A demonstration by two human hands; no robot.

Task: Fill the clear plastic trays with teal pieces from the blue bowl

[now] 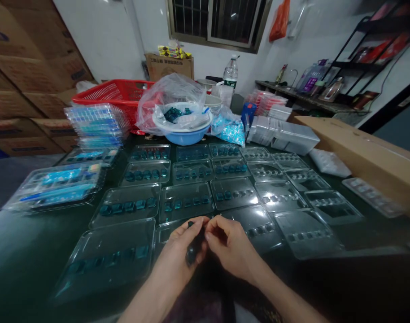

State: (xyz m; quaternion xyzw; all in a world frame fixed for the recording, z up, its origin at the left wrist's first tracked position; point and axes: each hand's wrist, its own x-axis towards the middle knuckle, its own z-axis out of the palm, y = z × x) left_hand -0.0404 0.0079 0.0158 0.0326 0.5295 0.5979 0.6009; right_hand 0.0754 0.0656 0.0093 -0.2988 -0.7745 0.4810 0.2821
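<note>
My left hand [182, 246] is curled around several small dark teal pieces [191, 255], which show between the thumb and palm. Close beside it, my right hand [232, 247] has its thumb and fingers bent into a pinch at the left fingertips; whatever lies in that pinch is hidden. Both hands are over the near row of clear plastic trays. A tray with a row of teal cubes [129, 206] lies to the left. Ahead, another tray [235, 194] has teal cubes in only some of its moulded pockets. Part of the tray [163, 234] under my hands is covered.
At the back stands a blue basin [186, 137] with teal pieces and plastic film, beside a red basket [106, 93]. Packed clear trays [95, 123] are stacked left. Stacked clear plastic trays [285, 134] and a cardboard box [366, 148] stand right. A bottle [231, 72] rises behind.
</note>
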